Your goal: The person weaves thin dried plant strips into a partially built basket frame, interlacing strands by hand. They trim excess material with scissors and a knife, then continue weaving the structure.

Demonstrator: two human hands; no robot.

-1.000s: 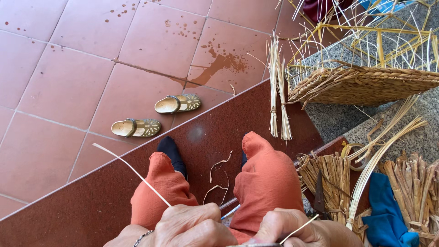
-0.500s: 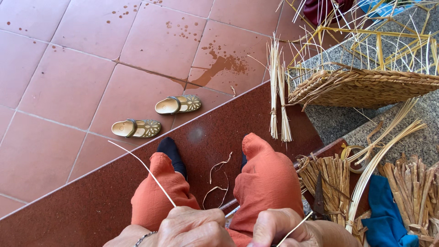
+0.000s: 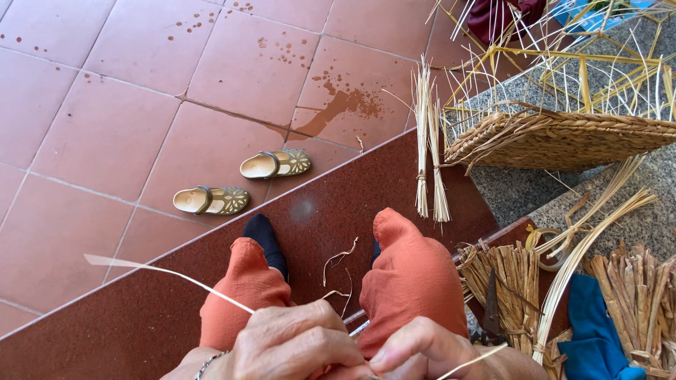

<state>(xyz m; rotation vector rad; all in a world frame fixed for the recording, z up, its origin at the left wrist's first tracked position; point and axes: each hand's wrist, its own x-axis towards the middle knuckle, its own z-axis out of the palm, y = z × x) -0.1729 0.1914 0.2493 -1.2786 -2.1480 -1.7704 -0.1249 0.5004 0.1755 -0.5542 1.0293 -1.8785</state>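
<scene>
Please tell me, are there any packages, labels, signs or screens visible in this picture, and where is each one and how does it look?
No label, sign or screen shows here.
Possible package: a blue and green printed thing at the top right edge, behind the half-woven straw basket; mostly hidden, so its shape is unclear.

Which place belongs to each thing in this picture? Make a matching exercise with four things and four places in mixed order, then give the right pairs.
Things:
1. pair of sandals
2. half-woven basket
3. thin pale strip
4. blue cloth

Places:
A. pinched in the left hand, running out to the left
B. lower right, among the dried fibre bundles
C. on the orange floor tiles, side by side
D. upper right, on the grey stone ledge

Pairs: 1-C, 2-D, 3-A, 4-B
</scene>
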